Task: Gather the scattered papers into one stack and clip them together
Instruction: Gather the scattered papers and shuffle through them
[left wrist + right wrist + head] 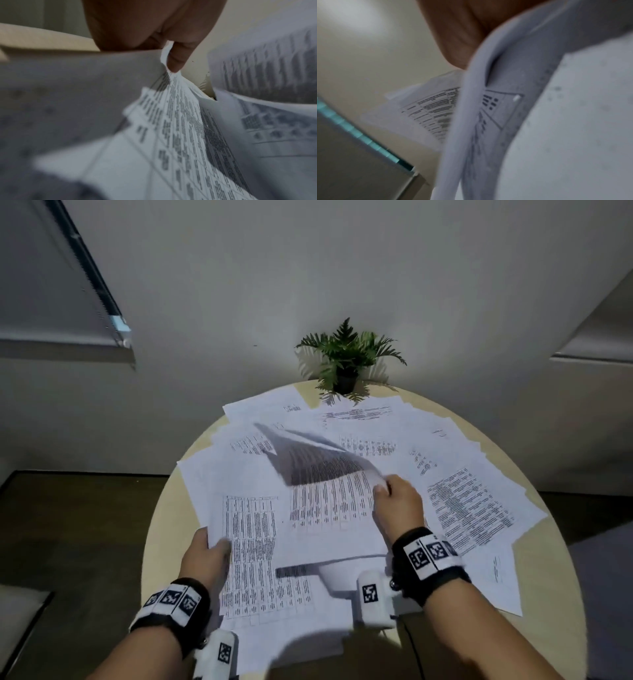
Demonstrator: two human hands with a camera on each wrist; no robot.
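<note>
A lifted sheet (318, 470) is pinched by the right hand (399, 505); papers (250, 542) (over the surface (164, 529)) are gripped by the left hand (205, 556).

White papers (472, 508) black print; beige table (548, 577).

The room is dim, with dull grey walls and a dark floor. A patch of light falls on the wall at 12 o'clock behind the potted plant (347, 361), which throws soft frond shadows around itself. The papers (342, 491) are the brightest surface in the head view; a lifted sheet casts a dark wedge of shadow toward 11 o'clock. Straight lines bow at the frame's edges from the wide lens. Both wrist views are heavily blurred: print smears into streaks, near sheets are out of focus, and colours turn muddy and grey.
</note>
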